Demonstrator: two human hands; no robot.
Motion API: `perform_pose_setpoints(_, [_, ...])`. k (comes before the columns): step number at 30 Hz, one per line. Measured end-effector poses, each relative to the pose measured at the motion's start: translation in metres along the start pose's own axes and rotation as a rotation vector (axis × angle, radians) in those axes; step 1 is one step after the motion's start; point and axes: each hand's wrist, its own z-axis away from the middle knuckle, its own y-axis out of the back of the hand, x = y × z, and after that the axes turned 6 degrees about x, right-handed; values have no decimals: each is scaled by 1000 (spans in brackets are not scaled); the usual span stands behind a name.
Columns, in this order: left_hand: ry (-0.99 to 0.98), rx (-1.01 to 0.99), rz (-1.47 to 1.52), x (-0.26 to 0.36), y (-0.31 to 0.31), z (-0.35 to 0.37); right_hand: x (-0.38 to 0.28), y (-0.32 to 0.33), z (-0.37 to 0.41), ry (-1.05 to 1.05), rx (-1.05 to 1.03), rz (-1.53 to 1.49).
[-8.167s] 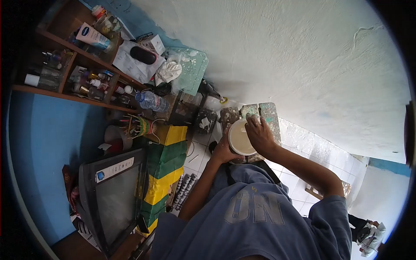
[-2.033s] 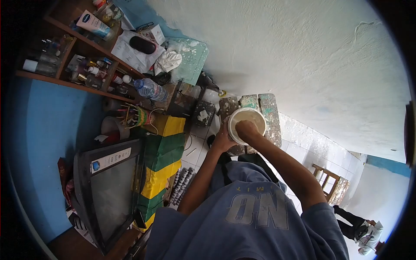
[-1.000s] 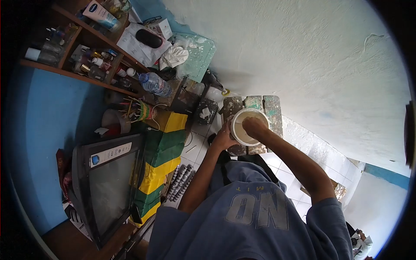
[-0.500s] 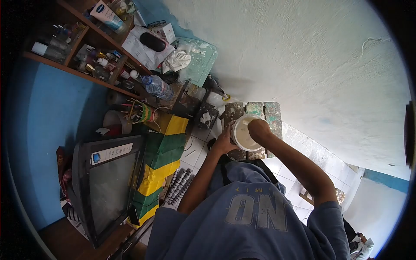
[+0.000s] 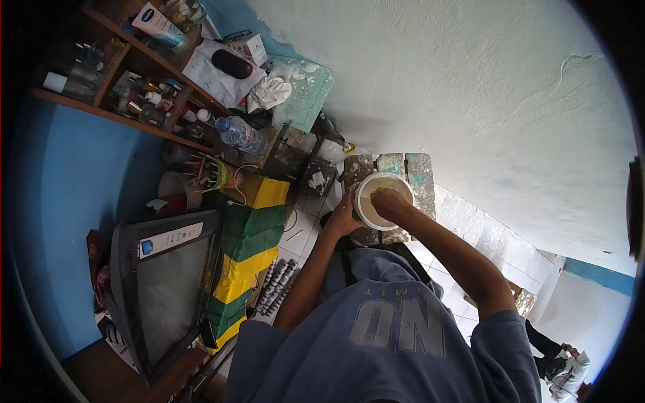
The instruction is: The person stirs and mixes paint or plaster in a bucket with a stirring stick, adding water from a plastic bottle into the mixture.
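A round white tub [image 5: 361, 203] holding a pale, creamy substance sits on a paint-spattered wooden stool [image 5: 421, 176]. My left hand [image 5: 344, 216] grips the tub's left side, its fingers curled against the wall. Over the tub's opening, my right hand [image 5: 391, 203] is closed with its knuckles up, low above or in the pale contents. Whatever it may hold is hidden beneath the hand.
Left of me stands an old television [image 5: 171, 289] beside a yellow and green cloth [image 5: 252, 235]. A shelf with bottles, a plastic water bottle [image 5: 240, 134] and a green plastic board [image 5: 312, 91] are farther up. A pale wall [image 5: 470, 87] rises beyond the stool.
My right hand has moved left within the tub's opening, toward its middle. The left hand still holds the tub's side. The whole view has shifted slightly.
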Motion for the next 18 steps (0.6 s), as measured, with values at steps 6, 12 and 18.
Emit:
perform_pose_setpoints(6, [72,-44,-12,13,4,4,9,35,15,-2,36,-9])
perform_pose_setpoints(12, [180,9,85,15,-6,16,16,36,17,-88,27,62])
perform_pose_setpoints(18, [207,171,59,37,-27,33,-2,5,8,-24,16,142])
